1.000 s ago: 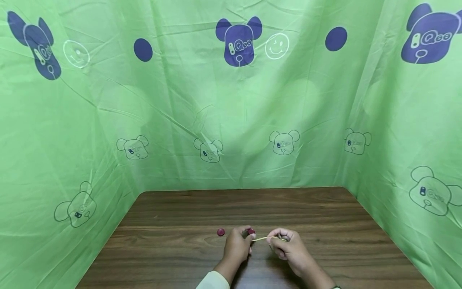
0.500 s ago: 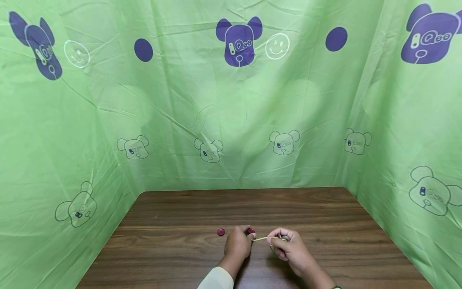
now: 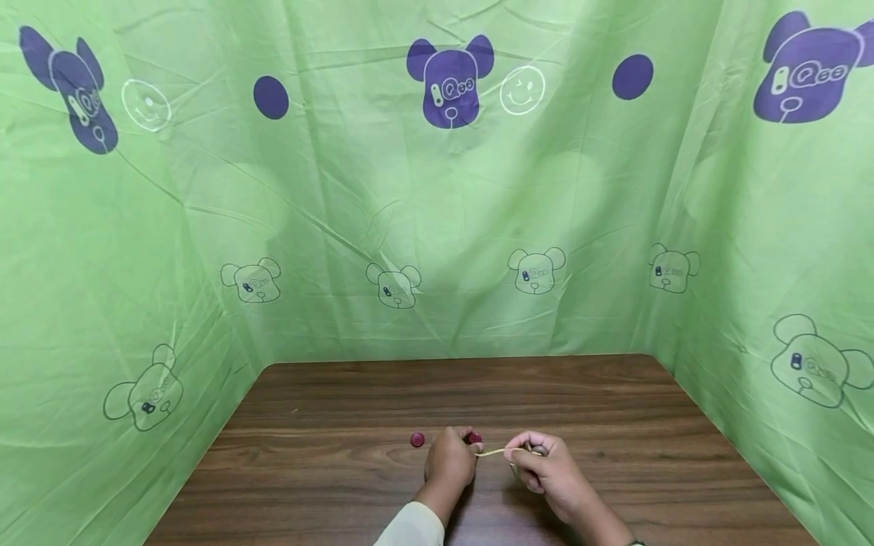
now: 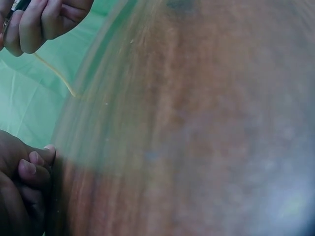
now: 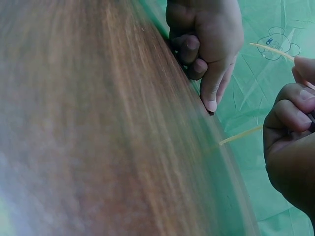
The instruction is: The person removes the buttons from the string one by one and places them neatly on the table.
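Note:
Thumb and fingers of my left hand (image 3: 451, 459) pinch a dark red round button (image 3: 475, 437) low at the table. In the right wrist view only a dark edge of this button (image 5: 211, 113) shows below the left thumb. Another dark red button (image 3: 417, 440) lies flat, left of that hand. My right hand (image 3: 549, 466) grips a thin yellow cord (image 3: 493, 452), one end of which points toward the held button. That end stands free in the right wrist view, apart from the button. A small metal item (image 3: 536, 449), kind unclear, also sits in the right hand's curled fingers.
The brown wood-grain table (image 3: 341, 394) fills the lower part of the head view. Green cloth (image 3: 471, 205) with printed bear heads hangs around its back and sides. A tiny pale speck (image 3: 294, 410) lies at the table's back left.
My left hand has rolled slightly, its lower fingers tucking out of sight, and its sleeve has shifted a little right. The right hand and cord stay nearly still.

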A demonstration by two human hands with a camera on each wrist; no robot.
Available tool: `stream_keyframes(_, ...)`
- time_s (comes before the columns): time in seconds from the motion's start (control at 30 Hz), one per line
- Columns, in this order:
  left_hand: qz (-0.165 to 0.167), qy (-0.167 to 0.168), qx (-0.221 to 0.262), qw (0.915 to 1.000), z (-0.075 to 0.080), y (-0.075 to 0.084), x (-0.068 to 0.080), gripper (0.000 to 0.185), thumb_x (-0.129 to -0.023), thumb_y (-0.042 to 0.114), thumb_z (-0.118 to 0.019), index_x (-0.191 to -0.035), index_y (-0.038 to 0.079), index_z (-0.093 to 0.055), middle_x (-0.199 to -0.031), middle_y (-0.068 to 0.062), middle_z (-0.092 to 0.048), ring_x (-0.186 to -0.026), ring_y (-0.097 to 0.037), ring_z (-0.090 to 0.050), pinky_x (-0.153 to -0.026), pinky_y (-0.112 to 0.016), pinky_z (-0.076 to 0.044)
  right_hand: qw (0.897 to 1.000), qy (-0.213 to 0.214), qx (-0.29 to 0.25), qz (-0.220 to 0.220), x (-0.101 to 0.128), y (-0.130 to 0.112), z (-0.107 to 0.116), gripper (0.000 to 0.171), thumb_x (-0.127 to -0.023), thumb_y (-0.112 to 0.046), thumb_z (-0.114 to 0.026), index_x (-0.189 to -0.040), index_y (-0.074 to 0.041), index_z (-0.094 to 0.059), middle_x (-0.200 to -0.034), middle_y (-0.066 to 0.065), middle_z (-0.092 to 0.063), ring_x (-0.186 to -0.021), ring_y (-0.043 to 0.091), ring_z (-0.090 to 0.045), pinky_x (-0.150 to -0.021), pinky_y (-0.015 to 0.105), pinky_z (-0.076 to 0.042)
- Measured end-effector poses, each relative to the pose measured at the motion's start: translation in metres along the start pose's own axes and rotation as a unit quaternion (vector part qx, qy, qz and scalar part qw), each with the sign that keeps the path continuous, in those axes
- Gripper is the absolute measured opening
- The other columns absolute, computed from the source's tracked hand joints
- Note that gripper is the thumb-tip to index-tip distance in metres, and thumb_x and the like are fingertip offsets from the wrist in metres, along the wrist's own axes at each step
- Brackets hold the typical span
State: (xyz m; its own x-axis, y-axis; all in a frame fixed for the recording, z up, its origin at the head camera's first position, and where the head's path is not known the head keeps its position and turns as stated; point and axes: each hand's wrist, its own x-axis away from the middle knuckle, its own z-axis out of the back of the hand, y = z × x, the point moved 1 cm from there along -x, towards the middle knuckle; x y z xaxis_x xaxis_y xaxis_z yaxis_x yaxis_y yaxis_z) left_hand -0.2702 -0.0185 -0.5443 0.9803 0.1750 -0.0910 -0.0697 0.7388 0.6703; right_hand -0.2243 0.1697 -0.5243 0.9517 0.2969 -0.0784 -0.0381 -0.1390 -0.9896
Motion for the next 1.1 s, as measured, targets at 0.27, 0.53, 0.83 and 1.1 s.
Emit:
stream_keyframes(0.27, -0.008, 0.019, 0.001, 0.9998, -0.001, -0.001, 0.002, 0.037, -0.087, 0.031, -0.092, -0.122, 0.021, -0.084, -0.113, -0.007, -0.084, -0.1, -0.037, -0.08, -0.074, -0.051, -0.061, 1.0, -0.008, -0.002, 0.002, -0.001, 0.001, 0.0, 0.004, -0.103, -0.004, -0.067, -0.101, -0.005, -0.071, -0.061, -0.009, -0.051, -0.052, 0.003, -0.041, -0.051, 0.018, -0.032)
stream_keyframes(0.53, -0.02, 0.025, 0.054, 0.998, 0.0, -0.008, 0.004, 0.043, -0.086, 0.026, -0.093, -0.126, 0.014, -0.083, -0.123, -0.01, -0.083, -0.115, -0.037, -0.078, -0.089, -0.056, -0.063, 1.0, -0.008, -0.002, -0.001, -0.001, 0.001, -0.001, 0.006, -0.102, -0.003, -0.067, -0.101, -0.006, -0.072, -0.062, -0.009, -0.051, -0.052, 0.003, -0.042, -0.051, 0.017, -0.033)
stream_keyframes(0.83, -0.068, 0.051, 0.058, 0.9947, 0.013, -0.01, 0.015, 0.046, -0.083, 0.016, -0.09, -0.127, 0.01, -0.081, -0.117, -0.017, -0.083, -0.105, -0.04, -0.08, -0.085, -0.055, -0.064, 1.0, -0.012, -0.015, 0.003, 0.0, 0.001, 0.0, 0.01, -0.106, -0.008, -0.064, -0.102, -0.01, -0.073, -0.066, -0.012, -0.052, -0.05, 0.0, -0.039, -0.048, 0.017, -0.031)
stream_keyframes(1.1, -0.117, 0.081, 0.009, 0.9899, 0.027, -0.006, 0.028, 0.054, -0.077, 0.017, -0.096, -0.128, 0.016, -0.08, -0.097, -0.021, -0.082, -0.077, -0.032, -0.078, -0.062, -0.045, -0.058, 1.0, -0.008, 0.001, -0.001, 0.0, 0.0, -0.001, 0.013, -0.106, -0.01, -0.065, -0.098, -0.015, -0.075, -0.061, -0.013, -0.047, -0.049, 0.0, -0.036, -0.047, 0.018, -0.026)
